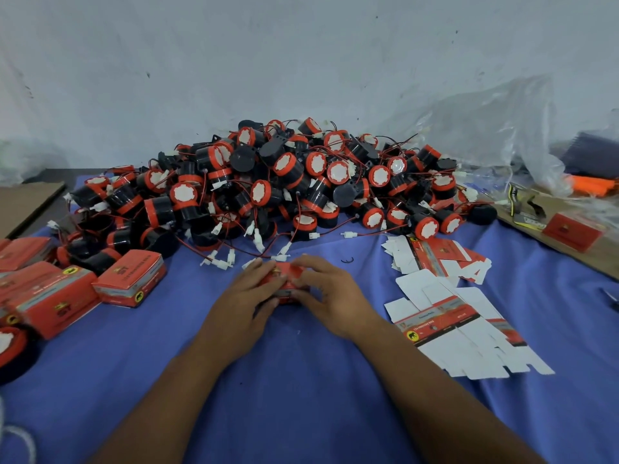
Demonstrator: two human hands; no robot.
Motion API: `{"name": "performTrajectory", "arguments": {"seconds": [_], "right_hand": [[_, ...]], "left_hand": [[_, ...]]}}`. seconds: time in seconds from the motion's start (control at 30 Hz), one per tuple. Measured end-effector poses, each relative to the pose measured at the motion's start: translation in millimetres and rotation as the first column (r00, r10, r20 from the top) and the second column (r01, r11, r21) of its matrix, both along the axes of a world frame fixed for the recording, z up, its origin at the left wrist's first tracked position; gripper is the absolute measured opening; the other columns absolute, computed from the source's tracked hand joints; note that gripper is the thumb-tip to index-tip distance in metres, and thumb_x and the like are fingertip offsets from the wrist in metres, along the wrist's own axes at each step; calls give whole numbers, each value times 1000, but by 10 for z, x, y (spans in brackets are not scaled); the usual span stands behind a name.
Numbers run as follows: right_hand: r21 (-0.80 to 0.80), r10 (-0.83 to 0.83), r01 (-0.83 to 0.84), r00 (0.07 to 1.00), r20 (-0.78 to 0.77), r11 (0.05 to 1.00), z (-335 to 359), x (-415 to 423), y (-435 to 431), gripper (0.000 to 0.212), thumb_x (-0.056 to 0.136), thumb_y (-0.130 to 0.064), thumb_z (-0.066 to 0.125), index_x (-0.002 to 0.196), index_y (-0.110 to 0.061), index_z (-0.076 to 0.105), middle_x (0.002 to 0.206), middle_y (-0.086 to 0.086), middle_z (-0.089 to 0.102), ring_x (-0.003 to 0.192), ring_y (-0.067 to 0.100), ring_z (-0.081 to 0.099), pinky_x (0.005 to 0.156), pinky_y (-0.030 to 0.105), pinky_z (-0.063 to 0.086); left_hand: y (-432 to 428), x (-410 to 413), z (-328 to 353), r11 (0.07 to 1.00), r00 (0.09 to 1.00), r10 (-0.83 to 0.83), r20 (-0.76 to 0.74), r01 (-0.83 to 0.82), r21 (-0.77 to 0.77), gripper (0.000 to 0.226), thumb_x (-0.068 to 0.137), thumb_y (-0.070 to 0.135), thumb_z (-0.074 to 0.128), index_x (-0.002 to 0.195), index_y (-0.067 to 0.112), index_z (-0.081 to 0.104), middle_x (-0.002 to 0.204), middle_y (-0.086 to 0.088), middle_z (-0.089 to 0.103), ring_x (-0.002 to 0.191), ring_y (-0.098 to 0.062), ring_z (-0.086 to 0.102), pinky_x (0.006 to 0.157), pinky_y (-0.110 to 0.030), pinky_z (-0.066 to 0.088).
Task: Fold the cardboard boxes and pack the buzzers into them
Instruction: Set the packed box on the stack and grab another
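We are folding one red box (287,279), left grip (254,291) and right grip (331,296) curled round it; few closed boxes (130,279) done, buzzer pile (284,182) and flat blanks (452,318) waiting.

A blue cloth (301,396) is covering the work surface up to a pale, scuffed wall (234,61), and a small black curved clip (347,260) is lying on it. Crumpled clear plastic (485,128) is piling up at the right against the wall, with something orange (593,185) (too blurred to name) lying beside it. A brown cardboard sheet (26,202) is lying at the far left, another (596,259) is lying along the right edge, and a white cord (20,437) is curling in the near-left corner.
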State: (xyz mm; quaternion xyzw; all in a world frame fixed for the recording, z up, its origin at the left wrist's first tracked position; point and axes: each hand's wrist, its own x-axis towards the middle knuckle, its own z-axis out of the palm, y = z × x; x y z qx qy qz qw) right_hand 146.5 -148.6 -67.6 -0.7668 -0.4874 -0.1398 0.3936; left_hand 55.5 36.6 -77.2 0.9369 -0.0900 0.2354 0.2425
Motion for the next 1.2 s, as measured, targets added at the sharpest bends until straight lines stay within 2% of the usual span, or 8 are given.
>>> {"name": "performTrajectory", "arguments": {"seconds": [0.13,0.23,0.4,0.63,0.77,0.9,1.03,1.2], "right_hand": [[28,-3,7,990,-142,1000,-42,-58,-29,26,93,-13,68,119,-7,67,140,4,53,123,13,54,101,31,48],[104,-22,52,961,-277,993,-9,-64,-42,30,95,-9,66,125,-7,65,135,5,56,125,15,55,101,38,50],[121,-51,104,925,-376,987,35,-50,-5,17,96,-13,66,112,-9,68,120,3,62,111,10,61,93,25,51],[-8,-177,191,893,-414,982,81,-4,-29,44,95,-30,66,135,-19,52,126,-6,60,107,10,60,87,21,50],[-223,-685,647,691,-232,729,286,255,-435,59,91,-34,66,142,-11,44,138,14,51,125,31,47,101,40,40],[-691,-926,640,358,-120,336,410,426,-1133,88,81,-64,65,148,-17,32,156,21,27,143,44,24,112,55,29],[-797,-945,528,284,-161,294,417,465,-1524,102,71,-76,68,146,-16,34,155,21,30,142,43,27,115,53,28],[-768,-914,516,334,-229,381,453,472,-1471,75,79,-50,78,132,-6,48,120,13,60,94,24,54,80,35,44]], "left_hand": [[-44,14,73,998,997,51,61,-49,-32,29,91,7,64,119,7,70,133,-7,61,128,-32,48,106,-46,41],[-10,-27,87,998,994,56,97,-57,4,34,92,30,56,119,16,71,127,2,61,109,-27,50,97,-36,42],[67,-38,-17,999,999,8,-44,-6,41,73,80,35,80,143,19,48,147,11,35,134,-17,26,111,-30,25],[93,-24,108,962,965,240,104,-251,110,59,88,47,51,131,8,61,131,-10,61,118,-37,52,101,-47,44],[480,-150,229,830,773,478,417,-553,72,42,84,3,69,125,-1,61,135,-22,55,127,-48,43,107,-55,36],[813,-383,307,565,539,811,227,-823,-64,56,71,-9,67,124,5,56,148,-19,35,138,-47,25,105,-63,25],[959,-427,333,478,475,878,65,-875,-68,66,73,-8,65,133,11,46,157,-21,14,139,-53,19,101,-72,26],[894,-371,322,452,449,892,58,-886,-98,86,74,-5,66,147,14,24,159,-28,5,141,-54,13,104,-72,20]]}}
